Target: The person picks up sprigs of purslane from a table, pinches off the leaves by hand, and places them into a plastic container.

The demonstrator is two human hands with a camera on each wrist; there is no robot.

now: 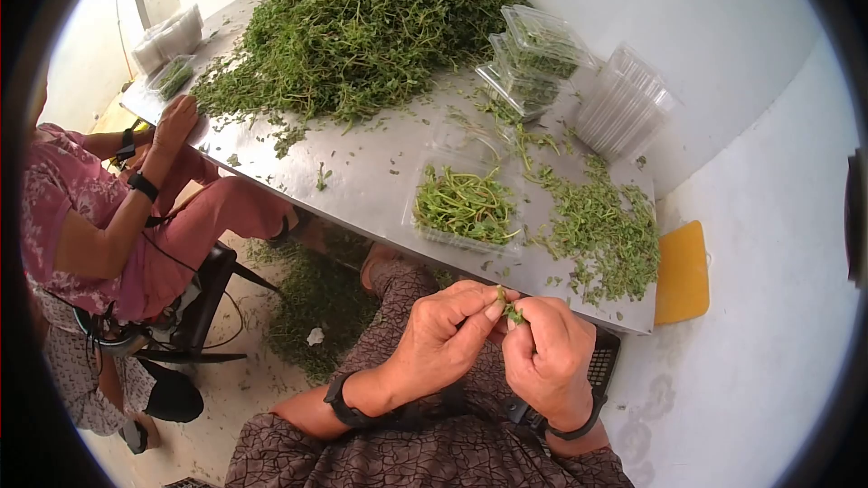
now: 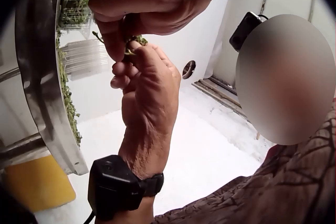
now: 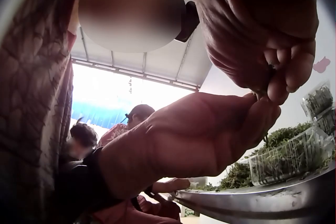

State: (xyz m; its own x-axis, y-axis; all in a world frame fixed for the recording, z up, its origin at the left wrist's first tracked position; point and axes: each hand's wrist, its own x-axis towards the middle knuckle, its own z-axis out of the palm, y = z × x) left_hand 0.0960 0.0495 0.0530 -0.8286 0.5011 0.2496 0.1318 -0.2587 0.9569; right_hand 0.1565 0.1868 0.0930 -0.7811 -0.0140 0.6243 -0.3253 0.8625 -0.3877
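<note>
Both hands meet in front of my lap, just off the near edge of the metal table (image 1: 362,172). My left hand (image 1: 488,305) and right hand (image 1: 529,316) pinch a small green herb sprig (image 1: 512,311) between their fingertips. The left wrist view shows the sprig (image 2: 135,40) held between the left hand (image 2: 118,37) above and the right hand (image 2: 139,56) below. From the right wrist, the right hand (image 3: 273,85) meets the left hand (image 3: 257,106); the sprig is barely visible. An open clear tray (image 1: 466,206) holding herbs sits on the table just beyond my hands.
A large herb pile (image 1: 371,18) covers the far table. Loose sprigs (image 1: 606,230) lie right of the tray. Filled clear trays (image 1: 533,59) and stacked empty trays (image 1: 624,99) stand at the back right. Another person (image 1: 90,217) sits left. A yellow board (image 1: 683,271) leans by the wall.
</note>
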